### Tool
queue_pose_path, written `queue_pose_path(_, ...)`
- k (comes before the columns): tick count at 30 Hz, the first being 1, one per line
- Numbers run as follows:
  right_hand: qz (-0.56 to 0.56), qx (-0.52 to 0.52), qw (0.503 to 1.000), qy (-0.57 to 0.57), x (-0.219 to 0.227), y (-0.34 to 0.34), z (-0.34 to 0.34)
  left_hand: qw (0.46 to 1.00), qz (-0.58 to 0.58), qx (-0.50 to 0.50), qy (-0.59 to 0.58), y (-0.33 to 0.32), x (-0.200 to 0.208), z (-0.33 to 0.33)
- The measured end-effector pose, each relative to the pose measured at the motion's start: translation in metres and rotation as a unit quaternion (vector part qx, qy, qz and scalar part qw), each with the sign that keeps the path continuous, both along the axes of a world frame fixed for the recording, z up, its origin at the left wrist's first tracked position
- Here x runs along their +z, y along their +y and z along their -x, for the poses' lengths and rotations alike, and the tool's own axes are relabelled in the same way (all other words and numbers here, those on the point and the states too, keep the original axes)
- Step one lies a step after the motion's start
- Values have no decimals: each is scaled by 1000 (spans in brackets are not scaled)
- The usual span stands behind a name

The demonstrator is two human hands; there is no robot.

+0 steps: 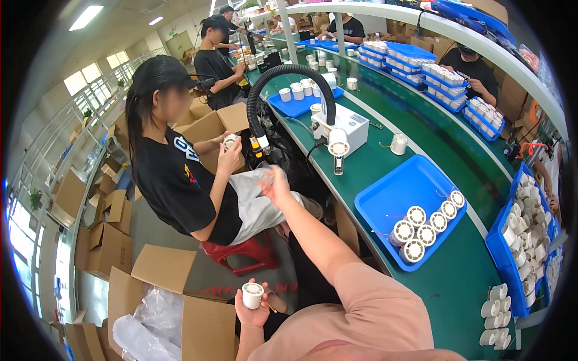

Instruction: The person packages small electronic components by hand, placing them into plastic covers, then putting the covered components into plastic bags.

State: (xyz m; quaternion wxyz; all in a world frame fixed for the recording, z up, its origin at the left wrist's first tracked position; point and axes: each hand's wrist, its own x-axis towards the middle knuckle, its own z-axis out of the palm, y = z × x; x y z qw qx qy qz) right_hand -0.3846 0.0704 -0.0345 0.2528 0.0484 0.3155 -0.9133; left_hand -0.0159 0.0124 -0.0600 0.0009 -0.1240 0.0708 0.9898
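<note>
My left hand (251,314), low in the view, grips a white cylindrical housing (253,293) with a slotted round top; a thin wire shows beside it. My right arm stretches forward and left past the bench edge. At its end, my right hand (276,188) holds nothing that I can see, its fingers extended and slightly blurred. It is near a seated co-worker's lap, below the yellow-and-black end (259,146) of a black flexible hose (251,102). The co-worker's hands (227,150) hold another white housing (230,141).
A blue tray (370,207) with several white housings lies on the green bench (442,289). Behind it stands a white box-shaped device (349,129). Stacked blue trays (509,240) are at right. An open carton (208,325) with plastic bags and a red stool (241,256) are at left.
</note>
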Motion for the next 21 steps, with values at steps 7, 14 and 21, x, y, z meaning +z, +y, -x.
queue_pose_path(7, 46, -60, 997, -22, 5, 5, 2, 997, 17, 70, -10, 0, 10, -1)
queue_pose_path(14, 63, -97, 991, -70, 5, 12, 1, 998, -3, 56, 30, -2, 15, -9)
queue_pose_path(21, 10, -52, 998, 40, 6, 32, 14, 993, 72, 88, 32, -17, 23, 3)
